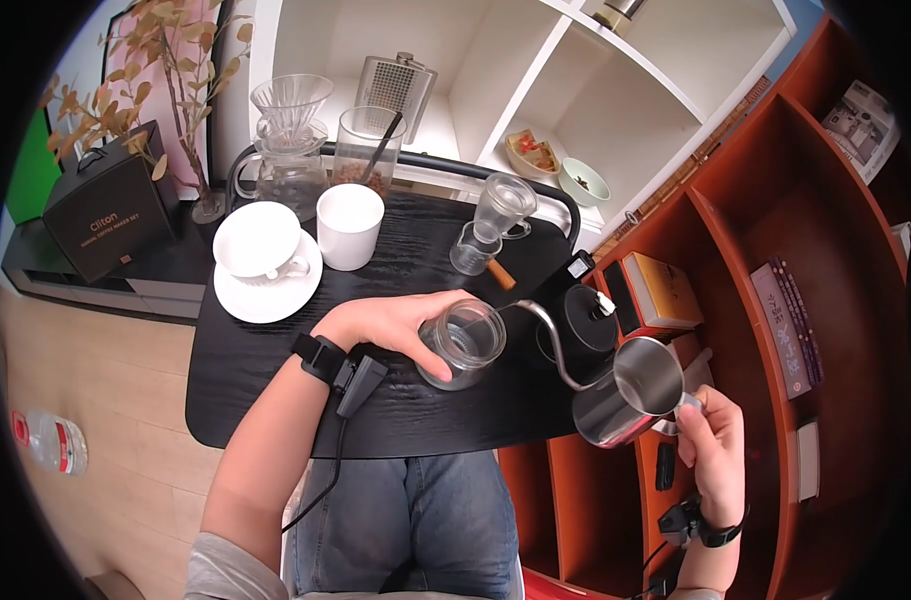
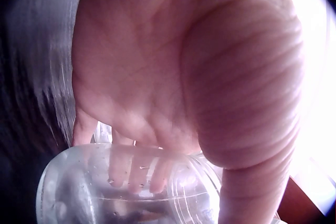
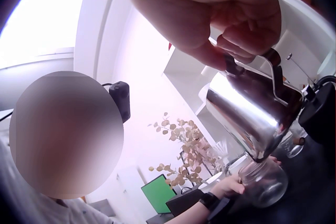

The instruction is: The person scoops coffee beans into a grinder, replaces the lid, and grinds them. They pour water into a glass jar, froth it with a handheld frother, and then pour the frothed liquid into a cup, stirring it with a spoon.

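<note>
My left hand (image 1: 395,325) grips a clear glass jar (image 1: 463,345) on the black table, thumb on the near side and fingers round the far side. Droplets show on the jar's glass (image 2: 131,182) in the left wrist view. With my right hand (image 1: 717,445) I hold a shiny steel gooseneck kettle (image 1: 605,408) by its handle, off to the jar's right. The kettle has no lid on and leans toward the jar. Its thin curved spout (image 1: 550,325) reaches over, the tip right at the jar's rim.
Left of the jar stand a white cup (image 1: 255,240) on a saucer (image 1: 268,302) and a white mug (image 1: 350,228). Behind them are a glass dripper (image 1: 290,100) and a glass of beans (image 1: 368,150). A small glass pot (image 1: 470,250) and a black round appliance (image 1: 580,325) stand to the right.
</note>
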Motion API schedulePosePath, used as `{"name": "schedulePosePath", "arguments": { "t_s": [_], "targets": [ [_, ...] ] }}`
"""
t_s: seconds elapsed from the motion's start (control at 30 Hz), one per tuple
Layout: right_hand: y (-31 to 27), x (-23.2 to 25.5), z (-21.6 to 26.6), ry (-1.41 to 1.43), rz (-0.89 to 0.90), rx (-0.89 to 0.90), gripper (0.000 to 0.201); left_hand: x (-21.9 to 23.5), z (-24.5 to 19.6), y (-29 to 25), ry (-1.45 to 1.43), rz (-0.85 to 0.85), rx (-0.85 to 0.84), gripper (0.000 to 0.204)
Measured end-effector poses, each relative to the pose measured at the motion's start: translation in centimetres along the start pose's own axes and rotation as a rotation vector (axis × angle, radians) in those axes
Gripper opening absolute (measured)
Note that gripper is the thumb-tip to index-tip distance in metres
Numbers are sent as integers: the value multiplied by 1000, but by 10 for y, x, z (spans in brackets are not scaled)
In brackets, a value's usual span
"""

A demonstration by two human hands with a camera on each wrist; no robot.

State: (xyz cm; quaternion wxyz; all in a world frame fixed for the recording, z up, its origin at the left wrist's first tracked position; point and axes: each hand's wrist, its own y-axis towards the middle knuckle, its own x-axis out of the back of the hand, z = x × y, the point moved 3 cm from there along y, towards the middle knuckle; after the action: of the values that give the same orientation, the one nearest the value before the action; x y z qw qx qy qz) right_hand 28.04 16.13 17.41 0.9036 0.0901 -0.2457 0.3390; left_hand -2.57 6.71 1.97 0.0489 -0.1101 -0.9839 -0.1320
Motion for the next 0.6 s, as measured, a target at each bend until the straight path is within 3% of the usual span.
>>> {"name": "schedulePosePath", "arguments": {
  "t_s": [0.33,0.47,0.6],
  "targets": [
    [3,26,5,211,-91,205,25,1,-1,0,112,-11,9,79],
    [15,42,16,228,-258,285,29,0,-1,-1,66,-6,32,79],
    [38,74,25,194,-408,404,19,1,0,-1,109,-17,33,79]
  ]
}}
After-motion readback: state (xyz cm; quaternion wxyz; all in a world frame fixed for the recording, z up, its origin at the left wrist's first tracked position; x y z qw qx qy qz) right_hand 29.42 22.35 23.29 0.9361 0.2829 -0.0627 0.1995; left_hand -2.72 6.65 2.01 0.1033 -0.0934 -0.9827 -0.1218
